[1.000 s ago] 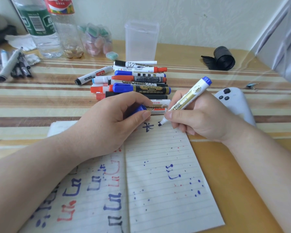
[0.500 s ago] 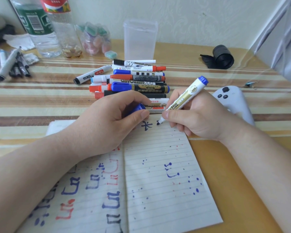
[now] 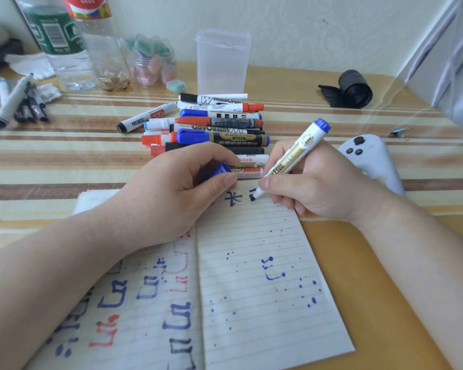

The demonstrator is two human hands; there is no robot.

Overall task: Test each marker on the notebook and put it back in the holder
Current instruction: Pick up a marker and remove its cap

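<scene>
The left hand (image 3: 177, 190) rests on the notebook (image 3: 265, 289), its fingers curled round a blue cap (image 3: 222, 169). Just right of it, the right hand (image 3: 321, 188) grips the blue whiteboard marker (image 3: 294, 158) pen-style, with the tip on the top of the right page. If that hand drags over the strokes, the ink will probably smear.

Behind, the cola bottle (image 3: 102, 57) holds small brownish bits and the jar (image 3: 151, 62) holds pastel pieces. The clear holder (image 3: 222, 62) looks empty, with the marker pile (image 3: 217, 129) lying just before it.
</scene>
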